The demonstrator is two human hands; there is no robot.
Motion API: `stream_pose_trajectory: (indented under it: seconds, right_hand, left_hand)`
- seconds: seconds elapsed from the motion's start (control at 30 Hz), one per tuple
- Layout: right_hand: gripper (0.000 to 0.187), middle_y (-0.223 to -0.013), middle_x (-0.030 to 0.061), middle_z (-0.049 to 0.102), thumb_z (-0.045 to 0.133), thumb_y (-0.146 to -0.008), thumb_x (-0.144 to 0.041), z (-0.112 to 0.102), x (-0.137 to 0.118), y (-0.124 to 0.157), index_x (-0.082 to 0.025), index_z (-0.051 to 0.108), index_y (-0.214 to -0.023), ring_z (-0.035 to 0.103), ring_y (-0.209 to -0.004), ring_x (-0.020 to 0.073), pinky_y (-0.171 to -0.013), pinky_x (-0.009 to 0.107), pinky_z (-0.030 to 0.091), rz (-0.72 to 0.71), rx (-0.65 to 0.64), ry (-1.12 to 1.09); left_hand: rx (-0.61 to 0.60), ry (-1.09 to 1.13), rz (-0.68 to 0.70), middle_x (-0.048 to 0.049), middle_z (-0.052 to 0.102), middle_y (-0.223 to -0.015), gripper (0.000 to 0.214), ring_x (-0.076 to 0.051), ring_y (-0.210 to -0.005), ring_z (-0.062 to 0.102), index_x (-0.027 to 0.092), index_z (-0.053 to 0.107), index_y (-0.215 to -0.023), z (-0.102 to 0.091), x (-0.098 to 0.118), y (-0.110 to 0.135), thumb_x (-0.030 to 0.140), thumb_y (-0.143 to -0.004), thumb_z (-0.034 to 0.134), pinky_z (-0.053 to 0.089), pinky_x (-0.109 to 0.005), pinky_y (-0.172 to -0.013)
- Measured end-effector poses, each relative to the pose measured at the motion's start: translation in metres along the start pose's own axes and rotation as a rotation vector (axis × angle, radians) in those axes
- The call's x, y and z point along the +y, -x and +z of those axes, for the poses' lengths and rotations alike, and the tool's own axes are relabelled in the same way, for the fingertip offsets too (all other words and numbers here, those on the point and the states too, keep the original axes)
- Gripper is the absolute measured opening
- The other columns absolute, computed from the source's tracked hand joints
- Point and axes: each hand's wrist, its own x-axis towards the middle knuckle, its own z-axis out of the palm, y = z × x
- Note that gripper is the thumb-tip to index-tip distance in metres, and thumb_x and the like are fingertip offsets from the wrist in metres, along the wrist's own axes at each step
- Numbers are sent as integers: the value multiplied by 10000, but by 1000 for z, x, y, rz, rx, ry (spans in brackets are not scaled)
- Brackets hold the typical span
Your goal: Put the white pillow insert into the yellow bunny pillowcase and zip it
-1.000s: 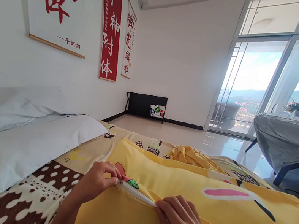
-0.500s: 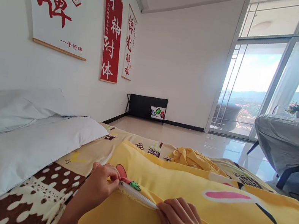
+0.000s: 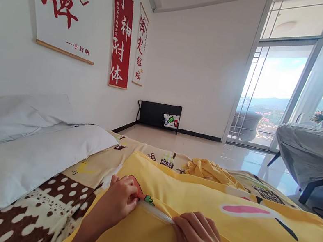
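A yellow fabric cover (image 3: 198, 198) printed with a carrot and a white-and-pink shape lies spread in front of me. Along a fold of it runs a white zipper (image 3: 156, 212). My left hand (image 3: 120, 198) pinches the zipper's left part beside the carrot print, and its fingers hide the zipper slider. At the zipper's right part, my right hand (image 3: 202, 236) grips the edge of the cover with thumb and fingers closed. Between the two hands the zipper strip is stretched nearly straight.
Two white pillows (image 3: 38, 162) lie at left on a patterned brown and beige blanket (image 3: 50, 201). Beyond the cover sits a crumpled yellow cloth (image 3: 212, 171). A table under a grey plastic sheet (image 3: 316, 144) stands at right, and a black folded frame (image 3: 153, 113) leans by the far wall.
My left hand has shifted a little rightward along the zipper, and the slider that showed at its fingertips is now hidden. My right hand has stayed almost in place.
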Motion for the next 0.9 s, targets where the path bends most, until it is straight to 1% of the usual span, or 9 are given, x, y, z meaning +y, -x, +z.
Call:
stream_pose_trajectory:
  seconds: [0.23, 0.4, 0.53, 0.63, 0.77, 0.9]
  right_hand:
    - [264, -637, 3, 583, 444, -909, -104, -1, -1, -2, -200, 615, -733, 501, -630, 134, -655, 275, 350, -6, 6, 17]
    - [259, -651, 3, 592, 446, -908, -102, 0, 0, -1, -204, 615, -740, 505, -641, 134, -665, 279, 352, -3, -13, 27]
    - [262, -649, 1, 587, 443, -905, -92, -1, -1, 0, -206, 610, -739, 498, -640, 136, -668, 282, 340, -1, -20, 19]
    - [268, -641, 1, 579, 438, -907, -86, 0, -2, 0, -203, 607, -736, 487, -632, 138, -662, 282, 329, 2, -7, 10]
    - [258, -634, -1, 571, 445, -904, -80, 1, -2, 0, -198, 606, -739, 479, -635, 138, -662, 281, 323, 6, 8, 2]
    - [268, -625, 4, 565, 448, -911, -100, 2, -2, 0, -200, 604, -718, 485, -628, 141, -653, 287, 324, 5, 5, 0]
  left_hand:
    - [14, 9, -23, -24, 637, -865, 223, -192, -850, 550, 210, 647, -719, 4, -2, -3, 201, -821, 448, 283, -383, -827]
    - [9, 50, -53, -26, 628, -804, 258, -182, -792, 535, 197, 621, -663, 2, -4, -3, 240, -827, 428, 300, -388, -836]
    - [-5, 86, -85, -25, 623, -784, 244, -179, -783, 524, 198, 619, -645, 0, -7, -3, 245, -807, 443, 301, -394, -855]
    - [-2, 93, -117, -16, 618, -771, 226, -171, -763, 514, 192, 591, -611, 0, -9, -3, 243, -786, 458, 293, -396, -858]
    - [16, 70, -134, 2, 602, -752, 209, -161, -718, 492, 193, 557, -616, -1, -11, -3, 247, -780, 441, 292, -387, -852]
    - [21, 47, -153, 19, 531, -682, 205, -152, -682, 460, 189, 446, -575, -3, -14, -2, 267, -764, 428, 293, -360, -838]
